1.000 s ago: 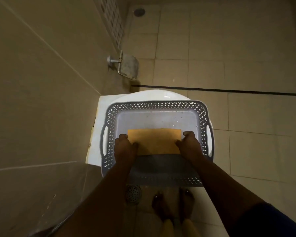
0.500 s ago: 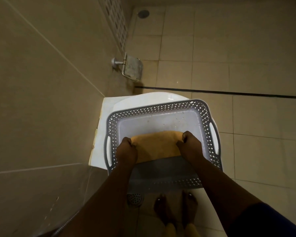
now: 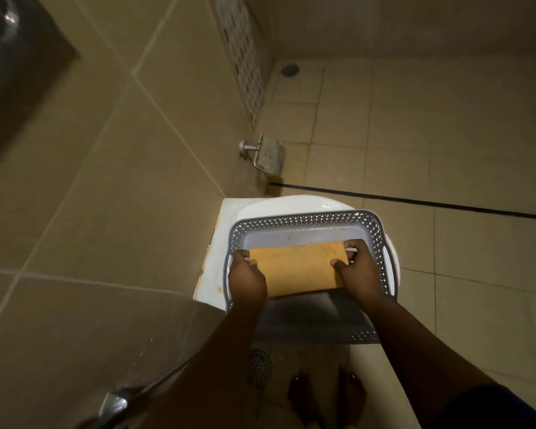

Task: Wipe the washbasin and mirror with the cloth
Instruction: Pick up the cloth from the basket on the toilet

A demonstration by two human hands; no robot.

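An orange cloth [image 3: 297, 269], folded into a flat rectangle, is held above a grey perforated plastic basket [image 3: 307, 219]. My left hand [image 3: 248, 278] grips the cloth's left edge. My right hand [image 3: 358, 269] pinches its right edge, thumb on top. The basket sits on a white toilet [image 3: 217, 243] against the tiled wall. No washbasin shows. A dark panel [image 3: 19, 72] at the top left may be a mirror.
A metal paper holder [image 3: 268, 154] juts from the wall beyond the toilet. A floor drain [image 3: 259, 368] lies by my bare feet [image 3: 322, 394]. A metal hose fitting [image 3: 115, 404] shows at lower left. Beige floor tiles with a dark strip [image 3: 415, 201] spread right.
Both hands have raised the cloth a little out of the basket and stretched it flat. The camera has tilted up, bringing more wall and the dark panel into view.
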